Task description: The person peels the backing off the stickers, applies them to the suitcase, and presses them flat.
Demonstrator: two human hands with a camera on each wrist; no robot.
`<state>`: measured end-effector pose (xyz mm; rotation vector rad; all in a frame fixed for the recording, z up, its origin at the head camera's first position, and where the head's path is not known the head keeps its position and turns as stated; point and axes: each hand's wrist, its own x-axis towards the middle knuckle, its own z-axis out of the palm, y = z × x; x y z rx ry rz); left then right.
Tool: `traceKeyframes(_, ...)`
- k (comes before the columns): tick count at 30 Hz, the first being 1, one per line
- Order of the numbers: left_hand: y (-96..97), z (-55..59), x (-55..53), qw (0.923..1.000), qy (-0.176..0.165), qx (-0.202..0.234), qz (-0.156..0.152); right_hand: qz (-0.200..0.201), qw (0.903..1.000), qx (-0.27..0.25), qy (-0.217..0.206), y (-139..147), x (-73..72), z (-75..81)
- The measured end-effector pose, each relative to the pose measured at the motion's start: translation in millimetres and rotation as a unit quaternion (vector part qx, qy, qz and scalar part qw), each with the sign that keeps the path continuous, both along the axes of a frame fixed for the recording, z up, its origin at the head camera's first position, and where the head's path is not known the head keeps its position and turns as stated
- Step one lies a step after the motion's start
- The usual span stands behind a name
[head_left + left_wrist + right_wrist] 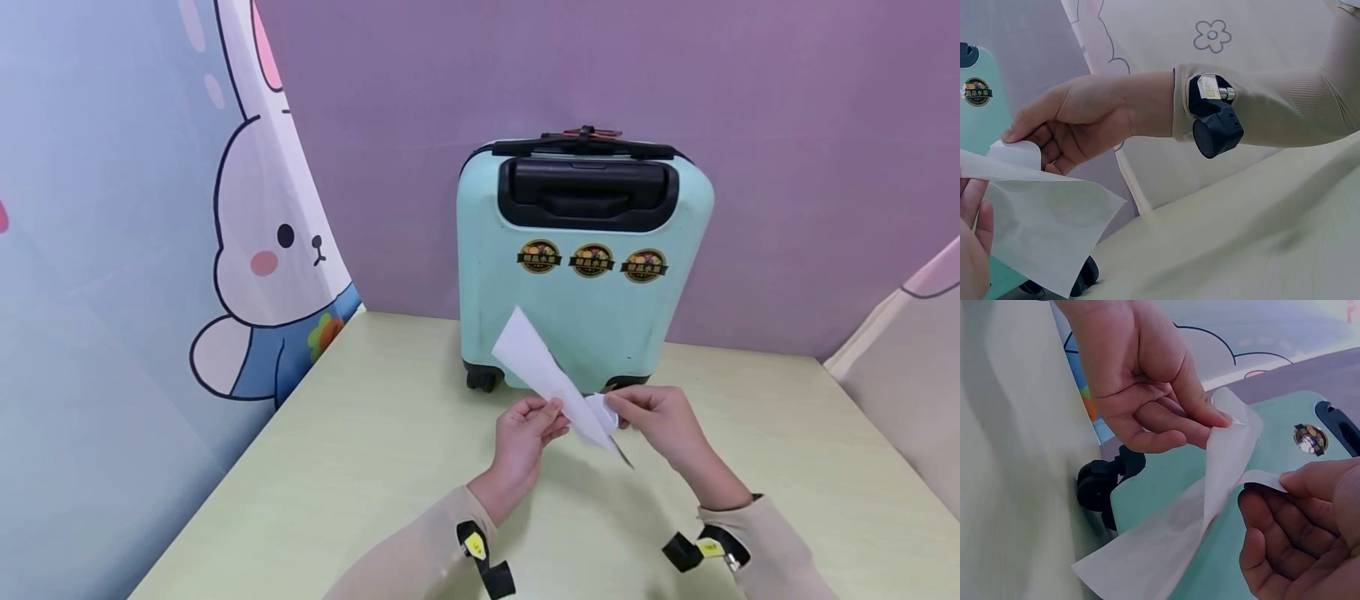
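Observation:
In the head view, a white sticker sheet (536, 358) is bent back on itself in front of the suitcase, its pale backing facing me. My left hand (525, 437) pinches it near its middle between thumb and fingers. A round sticker (602, 411), white side showing, stands out from the fold of the sheet. My right hand (663, 417) pinches that sticker's outer edge with thumb and forefinger. The right wrist view shows the sticker (1260, 479) curving between the sheet's fold and the right thumb. The sheet's printed face is mostly hidden.
A mint-green suitcase (570, 325) stands upright behind the hands, against a purple backdrop (375, 167). Three round black-and-gold stickers sit in a row on it, the left one (538, 257) below the black handle recess (588, 196). The pale table (352, 467) lies beneath.

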<state>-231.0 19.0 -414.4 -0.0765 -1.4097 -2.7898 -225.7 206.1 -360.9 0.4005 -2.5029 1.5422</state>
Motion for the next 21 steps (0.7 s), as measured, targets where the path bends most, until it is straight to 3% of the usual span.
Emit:
traceKeyframes(14,0.1,-4.5,0.5,0.9998,-0.009,0.018,-0.003,-0.001,0.9993,-0.025,-0.029,6.6,-0.1,-0.3)
traceKeyframes(21,0.8,-6.8,0.2,0.9995,-0.031,0.009,0.005,0.002,0.9987,-0.045,-0.023,15.5,-2.9,-4.2)
